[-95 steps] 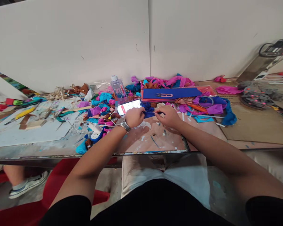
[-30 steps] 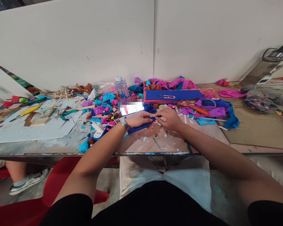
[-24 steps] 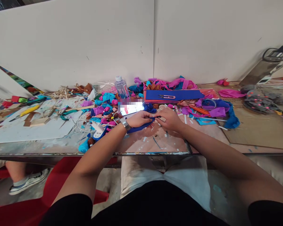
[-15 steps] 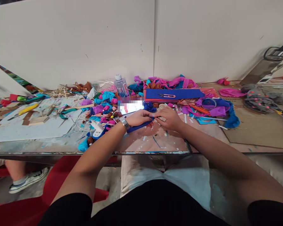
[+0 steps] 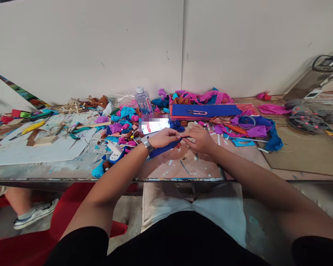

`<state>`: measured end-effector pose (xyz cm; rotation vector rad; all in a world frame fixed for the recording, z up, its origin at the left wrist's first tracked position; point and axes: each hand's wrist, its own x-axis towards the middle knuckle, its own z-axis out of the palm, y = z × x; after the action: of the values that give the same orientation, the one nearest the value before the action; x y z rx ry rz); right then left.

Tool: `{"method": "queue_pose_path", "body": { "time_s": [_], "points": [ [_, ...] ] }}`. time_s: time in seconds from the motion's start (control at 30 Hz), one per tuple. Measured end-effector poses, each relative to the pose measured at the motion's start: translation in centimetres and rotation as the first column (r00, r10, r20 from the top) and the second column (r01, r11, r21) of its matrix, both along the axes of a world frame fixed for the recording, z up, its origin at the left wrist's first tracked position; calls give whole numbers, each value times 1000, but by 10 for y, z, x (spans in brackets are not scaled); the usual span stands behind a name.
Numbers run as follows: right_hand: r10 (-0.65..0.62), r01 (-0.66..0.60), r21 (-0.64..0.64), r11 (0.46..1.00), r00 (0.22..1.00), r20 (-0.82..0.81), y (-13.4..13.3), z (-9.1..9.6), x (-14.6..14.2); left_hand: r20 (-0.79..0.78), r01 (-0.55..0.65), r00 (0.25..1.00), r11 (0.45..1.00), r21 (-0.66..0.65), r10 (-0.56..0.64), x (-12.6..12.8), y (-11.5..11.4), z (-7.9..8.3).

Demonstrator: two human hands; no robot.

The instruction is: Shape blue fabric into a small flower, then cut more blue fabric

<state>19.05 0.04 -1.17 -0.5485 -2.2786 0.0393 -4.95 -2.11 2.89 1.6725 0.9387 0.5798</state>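
My left hand [image 5: 162, 137] and my right hand [image 5: 200, 139] meet over the middle of the worktable [image 5: 183, 168], both pinched on a dark blue paper strip [image 5: 163, 148]. The strip runs from the fingertips back under my left palm toward my wrist, where I wear a metal watch [image 5: 147, 144]. A phone [image 5: 154, 125] with a lit screen lies just beyond my left hand. My right fingers grip the strip's far end; what else they hold is hidden.
Crumpled pink, blue and brown paper pieces [image 5: 122, 127] lie left of the phone. A water bottle [image 5: 143, 100] stands behind. A blue sheet stack [image 5: 205, 110] carries small snips [image 5: 197, 112]. Another person's leg and shoe [image 5: 34, 214] show under the table at left.
The blue strip, first short between both hands, now trails under my left palm. In the last second the hands have barely shifted; the view has drifted slightly.
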Motion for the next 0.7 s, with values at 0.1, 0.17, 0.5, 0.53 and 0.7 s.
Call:
{"method": "queue_pose_path", "body": {
  "time_s": [0.1, 0.17, 0.5, 0.53, 0.7],
  "points": [
    [0, 0, -4, 1000, 1000, -8, 0, -1, 0, -29, -8, 1000, 999, 47, 9, 0, -1, 0],
    [8, -8, 11, 1000, 1000, -14, 0, -1, 0, -41, -7, 999, 998, 65, 10, 1, -1, 0],
    [-25, 25, 14, 1000, 1000, -2, -2, 2, -1, -56, 40, 998, 986, 162, -31, 0, 1, -3],
    [-31, 31, 15, 999, 1000, -2, -2, 2, -1, -58, 34, 998, 985, 170, -24, 0, 1, -4],
    [-59, 59, 14, 998, 998, -1, 0, -1, 0, -143, -4, 988, 941, 339, 56, 2, 0, -6]
  ]
}}
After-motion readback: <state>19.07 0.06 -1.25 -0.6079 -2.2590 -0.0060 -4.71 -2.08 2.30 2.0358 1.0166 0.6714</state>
